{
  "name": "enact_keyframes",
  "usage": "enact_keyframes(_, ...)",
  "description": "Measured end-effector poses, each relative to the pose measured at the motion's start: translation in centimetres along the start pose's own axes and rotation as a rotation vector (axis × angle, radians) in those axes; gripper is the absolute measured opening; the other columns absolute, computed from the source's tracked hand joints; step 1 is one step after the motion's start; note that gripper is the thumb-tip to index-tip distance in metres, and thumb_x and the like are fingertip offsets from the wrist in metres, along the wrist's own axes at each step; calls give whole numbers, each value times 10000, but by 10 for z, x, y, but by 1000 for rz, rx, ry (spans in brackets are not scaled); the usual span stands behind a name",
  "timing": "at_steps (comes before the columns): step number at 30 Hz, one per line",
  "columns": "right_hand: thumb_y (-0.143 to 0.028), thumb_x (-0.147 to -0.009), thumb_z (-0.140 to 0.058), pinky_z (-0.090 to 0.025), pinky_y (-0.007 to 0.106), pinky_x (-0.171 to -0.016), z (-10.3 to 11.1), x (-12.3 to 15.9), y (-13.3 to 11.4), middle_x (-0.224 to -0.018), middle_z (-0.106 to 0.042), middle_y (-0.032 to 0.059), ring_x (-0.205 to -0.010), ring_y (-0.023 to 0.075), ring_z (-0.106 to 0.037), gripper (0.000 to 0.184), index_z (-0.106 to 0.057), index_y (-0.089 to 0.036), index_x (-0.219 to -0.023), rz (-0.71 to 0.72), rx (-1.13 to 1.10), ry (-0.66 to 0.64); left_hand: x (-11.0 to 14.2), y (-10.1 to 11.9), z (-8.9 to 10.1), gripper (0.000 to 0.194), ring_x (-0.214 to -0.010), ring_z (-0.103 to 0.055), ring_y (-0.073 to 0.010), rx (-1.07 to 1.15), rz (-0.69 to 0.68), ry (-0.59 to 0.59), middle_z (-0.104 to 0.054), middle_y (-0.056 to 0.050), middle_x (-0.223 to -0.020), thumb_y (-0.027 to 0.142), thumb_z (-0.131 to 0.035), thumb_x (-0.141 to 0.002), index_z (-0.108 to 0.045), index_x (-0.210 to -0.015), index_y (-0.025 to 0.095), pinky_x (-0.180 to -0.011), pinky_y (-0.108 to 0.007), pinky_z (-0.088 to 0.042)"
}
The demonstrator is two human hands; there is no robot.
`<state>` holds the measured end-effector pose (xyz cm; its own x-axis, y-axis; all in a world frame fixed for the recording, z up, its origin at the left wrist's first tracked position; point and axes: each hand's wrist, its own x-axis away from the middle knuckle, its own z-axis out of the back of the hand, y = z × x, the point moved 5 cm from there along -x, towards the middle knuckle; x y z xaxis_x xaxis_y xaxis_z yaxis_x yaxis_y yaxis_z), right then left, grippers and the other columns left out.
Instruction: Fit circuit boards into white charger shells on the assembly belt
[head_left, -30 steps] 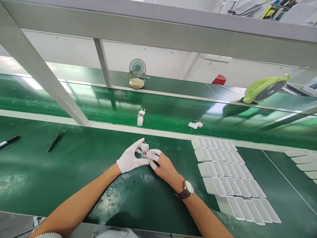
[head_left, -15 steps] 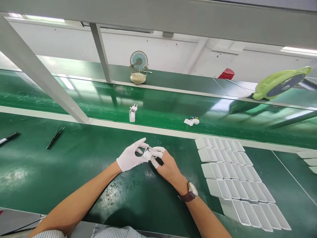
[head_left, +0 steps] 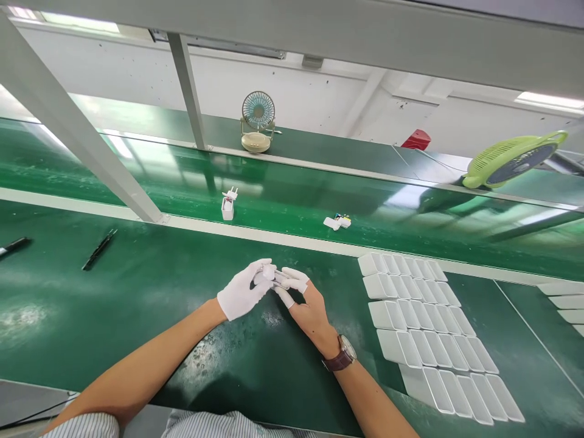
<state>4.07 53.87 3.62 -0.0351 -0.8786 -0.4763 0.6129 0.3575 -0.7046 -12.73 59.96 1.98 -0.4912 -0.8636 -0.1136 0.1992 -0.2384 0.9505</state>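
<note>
My left hand (head_left: 240, 292), in a white glove, and my right hand (head_left: 305, 302), with white finger cots and a wristwatch, meet over the green bench. Both pinch a small white plug part (head_left: 272, 275) between their fingertips; most of it is hidden by the fingers. On the moving belt behind stand a white plug assembly (head_left: 227, 205) with prongs up and a second small white piece (head_left: 337, 222) with coloured wires.
Rows of white plastic shells (head_left: 426, 322) lie to the right of my hands, more at the far right (head_left: 563, 301). Black tweezers (head_left: 99, 249) and a pen (head_left: 13, 246) lie at the left. Two small fans (head_left: 258, 128) (head_left: 513, 159) and a grey frame post (head_left: 77, 140) stand behind.
The two pieces on the belt have drifted left. My fingers have closed tighter round the small part, hiding its wires. The view has shifted slightly.
</note>
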Motion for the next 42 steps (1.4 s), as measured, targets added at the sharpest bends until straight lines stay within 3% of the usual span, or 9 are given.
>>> enact_keyframes(5,-201,-923,-644,-594,394,-960,-3,2,-2,-1254,-673,79,-1123,220,-682,169,-687,-273,-1070,55,-34,-1,0,-7,-2,535,-1197,-649,-224,109,67,-2,-665,-107,-1327,352,-526,-955,-395,-1453,207,-1026,-405,-553)
enact_keyframes(18,-213,-948,-590,-563,436,-1023,-5,0,-7,-1335,-617,86,-1215,238,-628,305,-656,-292,-1235,65,3,-99,0,-10,-1,572,-1162,-671,-224,92,96,17,-685,-90,-1303,436,-541,-953,-411,-1464,213,-1045,-394,-540)
enact_keyframes(23,-283,-927,-659,-542,508,-1023,8,-3,-10,-1318,-616,126,-1245,284,-596,287,-620,-257,-1210,165,242,-3,0,-11,-1,579,-1165,-670,-222,90,90,11,-678,-84,-1317,446,-540,-954,-402,-1472,226,-1044,-394,-539)
enact_keyframes(27,-300,-918,-679,-492,558,-1069,9,-5,-16,-1268,-646,134,-1250,303,-593,351,-593,-253,-1255,330,417,-34,1,-12,-2,589,-1184,-659,-210,71,90,13,-667,-77,-1336,442,-540,-954,-386,-1481,227,-1072,-384,-517)
enact_keyframes(35,-216,-910,-680,-547,494,-998,24,-4,-14,-1233,-667,93,-1194,262,-628,354,-599,-279,-1249,306,293,28,1,-6,1,571,-1133,-687,-225,72,137,29,-688,-77,-1303,443,-557,-935,-438,-1449,223,-1050,-386,-533)
enact_keyframes(42,-318,-953,-622,-461,442,-1125,11,-1,-19,-1188,-694,65,-1185,209,-611,279,-622,-261,-1227,293,416,-87,6,-4,1,593,-1189,-661,-235,10,216,13,-667,-80,-1334,477,-525,-918,-429,-1444,220,-1110,-404,-490)
